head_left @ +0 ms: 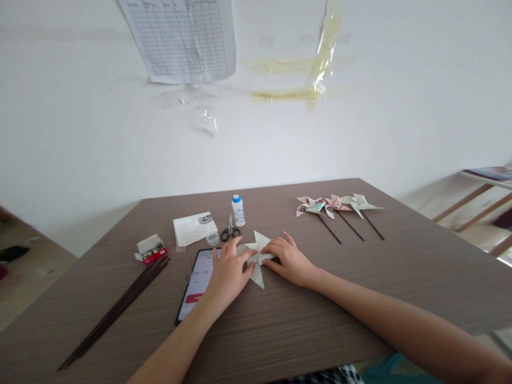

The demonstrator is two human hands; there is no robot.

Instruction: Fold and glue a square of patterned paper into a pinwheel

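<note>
Pinwheel [260, 258] of printed paper is positioned over the table [280, 330], between my hands. My left hand [231, 264] grips its left side, thumb and fingers bent; my right hand [294, 261] grips the right side likewise. Scissors [231, 229] lie just beyond my left fingertips.

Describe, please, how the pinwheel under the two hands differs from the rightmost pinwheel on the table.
The near pinwheel is touched by the left hand and the right hand, while the rightmost pinwheel lies untouched. No stick shows on the near pinwheel; the rightmost pinwheel has a dark stick. Both are pale paper with pointed blades.
</note>
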